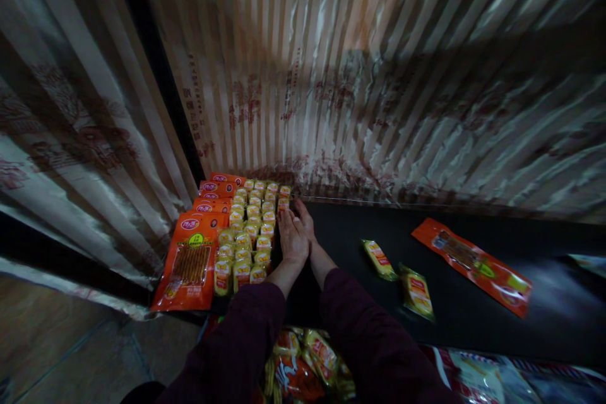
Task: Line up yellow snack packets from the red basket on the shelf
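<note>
Both my hands meet at the right side of a block of small yellow snack packets (253, 227), stacked in close rows on a black shelf (350, 303). My left hand (292, 238) has its fingers stretched out and lies along the outer row. Against it rests my right hand (305, 222), fingers also extended, partly hidden behind the left. Neither palm shows, and I see nothing held. Left of the packets, several orange snack bags (192, 265) stand one behind another.
Two loose yellow packets (379, 260) and a single orange bag (473, 265) lie farther right on the shelf. Below the front edge are more packaged snacks (303, 372). Pleated patterned sheeting (331, 95) closes the back and left, with a dark post (158, 63) in the corner.
</note>
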